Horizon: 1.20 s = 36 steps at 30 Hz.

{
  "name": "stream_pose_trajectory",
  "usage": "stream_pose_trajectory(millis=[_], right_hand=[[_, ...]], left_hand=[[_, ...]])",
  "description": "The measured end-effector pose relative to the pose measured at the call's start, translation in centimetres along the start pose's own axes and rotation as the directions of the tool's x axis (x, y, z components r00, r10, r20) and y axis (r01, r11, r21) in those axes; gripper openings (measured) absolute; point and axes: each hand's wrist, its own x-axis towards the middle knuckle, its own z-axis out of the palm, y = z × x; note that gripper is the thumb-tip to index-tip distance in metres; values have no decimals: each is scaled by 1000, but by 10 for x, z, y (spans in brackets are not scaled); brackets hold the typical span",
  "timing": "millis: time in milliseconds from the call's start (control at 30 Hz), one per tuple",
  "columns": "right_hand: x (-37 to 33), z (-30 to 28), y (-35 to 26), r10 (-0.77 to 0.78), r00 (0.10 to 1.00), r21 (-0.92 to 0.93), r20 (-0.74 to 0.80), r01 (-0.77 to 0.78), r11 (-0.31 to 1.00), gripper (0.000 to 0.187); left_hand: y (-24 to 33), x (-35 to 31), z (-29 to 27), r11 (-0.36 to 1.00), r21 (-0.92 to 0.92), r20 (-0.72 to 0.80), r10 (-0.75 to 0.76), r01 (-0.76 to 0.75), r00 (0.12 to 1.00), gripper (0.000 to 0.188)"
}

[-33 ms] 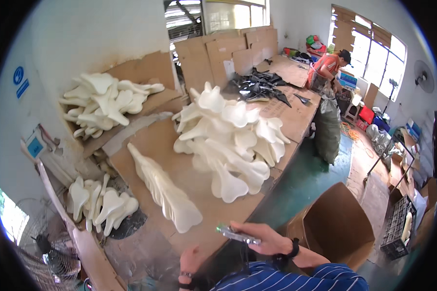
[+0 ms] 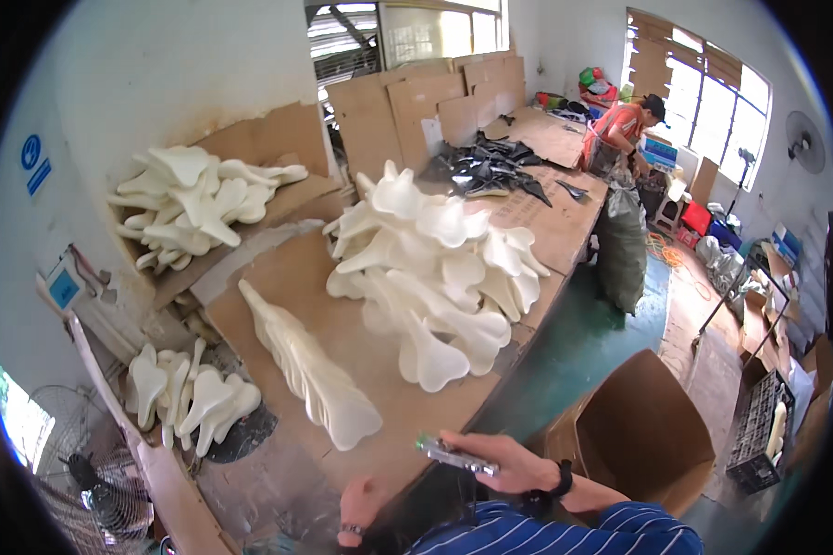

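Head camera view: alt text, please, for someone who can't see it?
A person's right hand holds a slim metallic device beside a cardboard-covered table, with the left hand near its edge. Cream moulded pieces lie on it in a pile and a nested row. Beyond, a co-worker in orange bends beside a sack.

My shirt [image 2: 574, 539] is blue with narrow white stripes. My right wrist [image 2: 548, 475] carries a black wristband [image 2: 563, 476]. My left wrist [image 2: 354, 520] carries a silver-toned band [image 2: 351, 529], with a dark band [image 2: 350, 548] adjacent.
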Motion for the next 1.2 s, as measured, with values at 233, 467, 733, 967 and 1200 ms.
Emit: stream_pose_trajectory(millis=[233, 467, 733, 967, 1200], right_hand=[[-26, -42, 20, 160, 986, 6, 54, -161, 987, 68], [-25, -60, 2, 276, 951, -35, 138, -274, 961, 64], [-24, -48, -1, 269, 929, -108, 254, -249, 962, 63], [12, -36, -16, 207, 975, -160, 86, -192, 968, 68], [9, -33, -19, 171, 983, -131, 62, -162, 978, 67]], left_hand=[[-13, 6, 36, 937, 13, 2, -349, 349, 937, 65], [-46, 83, 63, 925, -72, -381, -371, 373, 847, 74], [-81, 138, 68, 914, -83, -405, -394, 396, 825, 69], [-78, 145, 63, 925, -113, -428, -374, 363, 823, 67], [-104, 158, 65, 887, -201, -437, -461, 416, 772, 54]])
